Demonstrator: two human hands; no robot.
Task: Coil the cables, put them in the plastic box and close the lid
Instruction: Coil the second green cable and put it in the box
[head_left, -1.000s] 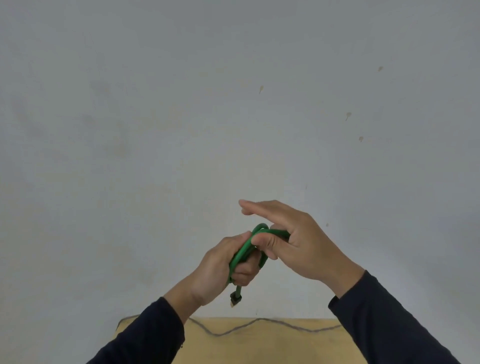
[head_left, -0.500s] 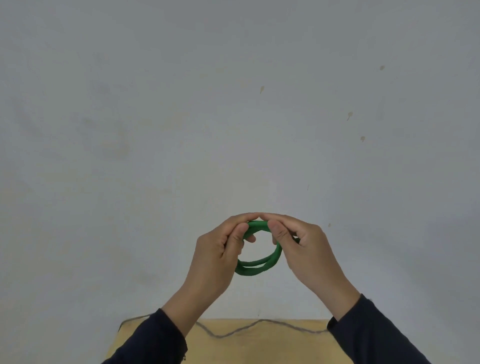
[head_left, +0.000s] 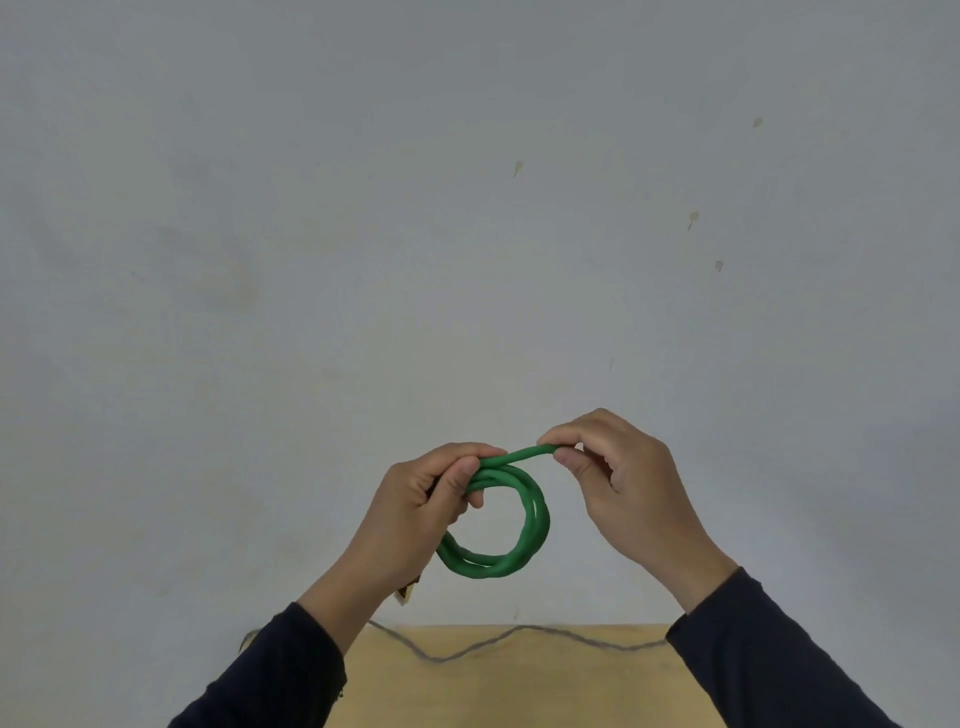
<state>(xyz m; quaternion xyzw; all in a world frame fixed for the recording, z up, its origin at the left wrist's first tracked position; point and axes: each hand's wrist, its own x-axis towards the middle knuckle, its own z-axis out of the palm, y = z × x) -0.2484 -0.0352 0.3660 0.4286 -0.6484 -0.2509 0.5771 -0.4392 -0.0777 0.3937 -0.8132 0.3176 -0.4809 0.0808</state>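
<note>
A green cable (head_left: 530, 519) is held in the air in front of a grey wall, wound into a round coil of two or three loops. My left hand (head_left: 415, 514) grips the coil's left side, thumb pressed on top of the strands. My right hand (head_left: 623, 478) pinches the cable's free end between thumb and fingers, just up and right of the coil. A small connector (head_left: 406, 594) sticks out below my left wrist. The plastic box is out of view.
A light wooden table (head_left: 509, 686) fills the bottom centre. A thin grey cable (head_left: 467, 647) lies in a wavy line along its far edge. The plain grey wall (head_left: 467, 208) has a few small marks.
My hands have moved apart. The right hand has drawn the cable's end out to the right, and the coil now hangs open as a wider ring from my left hand.
</note>
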